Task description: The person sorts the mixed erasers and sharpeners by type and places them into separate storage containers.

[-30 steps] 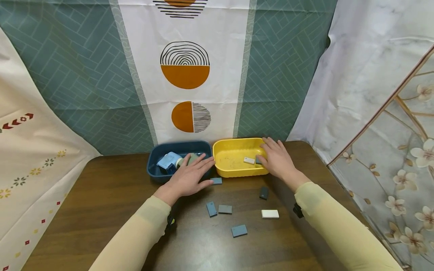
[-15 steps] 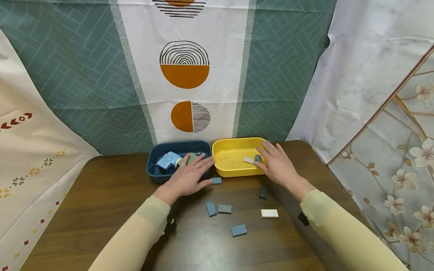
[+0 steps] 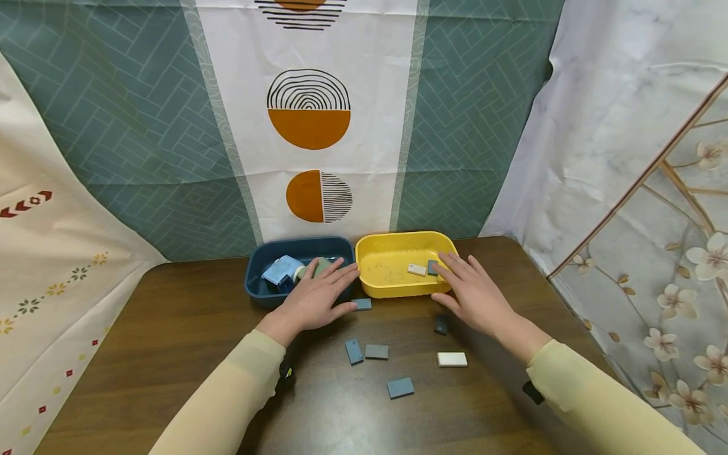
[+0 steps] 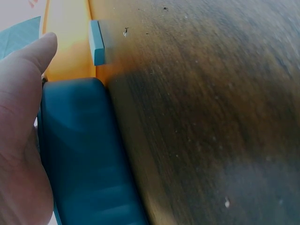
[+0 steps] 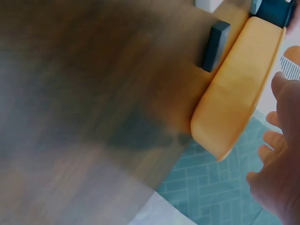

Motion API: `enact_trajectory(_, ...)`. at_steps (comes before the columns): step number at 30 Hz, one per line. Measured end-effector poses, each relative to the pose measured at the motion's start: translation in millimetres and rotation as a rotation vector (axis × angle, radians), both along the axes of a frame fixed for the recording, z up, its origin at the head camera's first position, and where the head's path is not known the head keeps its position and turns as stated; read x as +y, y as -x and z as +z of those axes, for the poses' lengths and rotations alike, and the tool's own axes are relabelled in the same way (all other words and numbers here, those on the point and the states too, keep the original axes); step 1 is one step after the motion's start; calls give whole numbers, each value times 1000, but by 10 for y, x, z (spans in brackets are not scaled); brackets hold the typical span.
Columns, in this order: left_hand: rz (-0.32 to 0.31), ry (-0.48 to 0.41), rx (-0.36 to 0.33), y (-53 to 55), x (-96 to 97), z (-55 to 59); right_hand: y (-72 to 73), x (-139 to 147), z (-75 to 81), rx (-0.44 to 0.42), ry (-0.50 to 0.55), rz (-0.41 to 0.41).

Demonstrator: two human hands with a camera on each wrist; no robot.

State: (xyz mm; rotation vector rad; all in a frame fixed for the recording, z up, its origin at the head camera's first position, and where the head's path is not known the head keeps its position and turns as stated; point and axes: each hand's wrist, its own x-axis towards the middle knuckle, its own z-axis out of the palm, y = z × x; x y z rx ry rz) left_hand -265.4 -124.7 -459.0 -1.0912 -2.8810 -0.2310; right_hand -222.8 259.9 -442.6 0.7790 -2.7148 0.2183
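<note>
My left hand (image 3: 315, 294) lies with fingers spread across the dark blue bin (image 3: 267, 299), holding nothing. Inside that bin are a light blue packet (image 3: 281, 270) and a green item (image 3: 323, 265), partly hidden by the hand. At the front right of the yellow bin (image 3: 395, 291), my right hand (image 3: 474, 294) hovers with loosely bent fingers and nothing in its grasp. Two small rectangular tiles lie in the yellow bin, a white tile (image 3: 417, 270) and a blue-grey tile (image 3: 433, 268). Just under the right thumb is a black tile (image 3: 440, 324) on the table.
More tiles lie on the brown table (image 3: 188, 354): a blue-grey tile (image 3: 361, 304) by the bins, a blue tile (image 3: 354, 352), a grey tile (image 3: 376, 352), a front blue tile (image 3: 400, 387) and a white table tile (image 3: 452, 359). Patterned cloth (image 3: 466, 126) hangs behind.
My right hand has drawn back from inside the yellow bin toward its front right edge, uncovering the blue-grey tile there. The left hand has stayed in place.
</note>
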Motion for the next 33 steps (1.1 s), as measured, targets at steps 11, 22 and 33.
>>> enact_trajectory(11,7,4,4,-8,1,-5,-266,107,-57,-32,2,32)
enact_trajectory(22,-6,-7,9,4,-2,-17,-505,212,-139,7,28,84)
enact_trajectory(33,3,-18,-2,-13,0,-5,-689,288,-178,-18,-3,97)
